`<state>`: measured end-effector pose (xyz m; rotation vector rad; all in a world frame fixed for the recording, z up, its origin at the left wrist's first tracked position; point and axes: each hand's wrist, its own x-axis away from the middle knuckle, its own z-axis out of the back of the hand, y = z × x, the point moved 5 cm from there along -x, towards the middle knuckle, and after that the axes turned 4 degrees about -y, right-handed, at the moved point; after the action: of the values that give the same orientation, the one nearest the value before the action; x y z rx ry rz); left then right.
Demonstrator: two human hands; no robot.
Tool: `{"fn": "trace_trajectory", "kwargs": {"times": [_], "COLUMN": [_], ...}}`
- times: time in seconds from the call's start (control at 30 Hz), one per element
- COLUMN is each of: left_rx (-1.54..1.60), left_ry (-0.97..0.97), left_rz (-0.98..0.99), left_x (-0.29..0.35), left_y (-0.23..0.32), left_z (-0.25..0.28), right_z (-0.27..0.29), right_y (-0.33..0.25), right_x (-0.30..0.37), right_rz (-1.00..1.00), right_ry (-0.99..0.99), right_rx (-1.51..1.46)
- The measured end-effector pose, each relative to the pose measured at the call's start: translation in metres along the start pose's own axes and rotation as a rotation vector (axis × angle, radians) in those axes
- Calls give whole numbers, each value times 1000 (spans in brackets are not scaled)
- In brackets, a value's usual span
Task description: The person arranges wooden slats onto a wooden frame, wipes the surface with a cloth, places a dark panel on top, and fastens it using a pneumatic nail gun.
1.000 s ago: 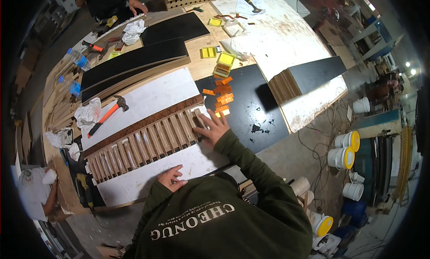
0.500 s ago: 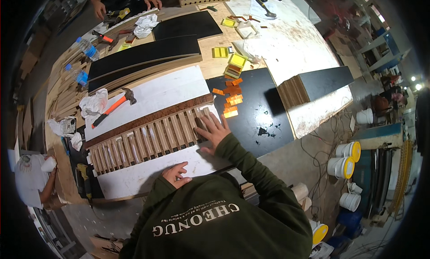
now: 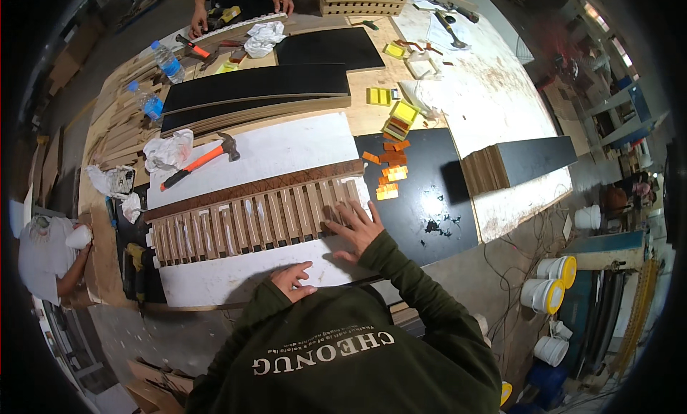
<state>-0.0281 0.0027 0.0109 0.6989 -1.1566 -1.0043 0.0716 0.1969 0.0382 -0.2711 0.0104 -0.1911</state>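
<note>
A slatted wooden panel (image 3: 268, 215), a row of upright strips along a dark brown rail, lies on a white board (image 3: 215, 279) in front of me. White streaks, perhaps glue, mark several strips. My right hand (image 3: 358, 231) rests on the strips near the panel's right end, fingers spread, holding nothing. Closer to my body, my left hand (image 3: 292, 281) lies by the board's front edge, fingers loosely stretched and nothing in them. Beyond the panel is a claw hammer (image 3: 204, 161) with an orange and black handle.
Orange pieces (image 3: 392, 174) and yellow boxes (image 3: 401, 119) lie right of the panel. Black-topped boards (image 3: 257, 88), water bottles (image 3: 168, 62) and crumpled paper (image 3: 169, 149) sit farther back. A board stack (image 3: 519, 162) stands at right. Another person's hands (image 3: 280, 0) work across the table.
The whole view has shifted, so the table sits a little farther right. My right hand stays over the panel's right end with fingers spread; my left hand barely differs.
</note>
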Motion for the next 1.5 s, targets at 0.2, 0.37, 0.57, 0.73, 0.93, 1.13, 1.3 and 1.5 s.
{"fn": "trace_trajectory", "kwargs": {"times": [0.2, 0.37, 0.57, 0.73, 0.93, 1.13, 1.3, 1.5], "left_rx": [2, 16, -5, 26, 34, 86, 112, 130], "left_ry": [-4, 29, 18, -10, 38, 61, 50, 100], "left_rz": [-5, 1, -30, 18, -5, -36, -2, -42], "left_x": [-2, 0, -4, 4, -1, -1, 0, 2], "left_y": [-2, -2, 2, -1, -8, -10, -13, -21], "left_z": [-1, 6, 3, -10, -4, -6, -4, -3], "right_z": [-2, -6, -1, -3, -2, 9, 6, -10], "right_y": [-6, -7, -6, -9, 0, -4, -28, -48], "right_x": [-29, -34, -28, -45, -68, -83, -88, -83], "right_rz": [-40, -13, -19, -84, -120, -162, -44, 23], "right_ry": [47, 9, -6, 24, 7, -91, 19, 17], "right_rx": [4, 40, 67, 52, 83, 177, 88, 37]}}
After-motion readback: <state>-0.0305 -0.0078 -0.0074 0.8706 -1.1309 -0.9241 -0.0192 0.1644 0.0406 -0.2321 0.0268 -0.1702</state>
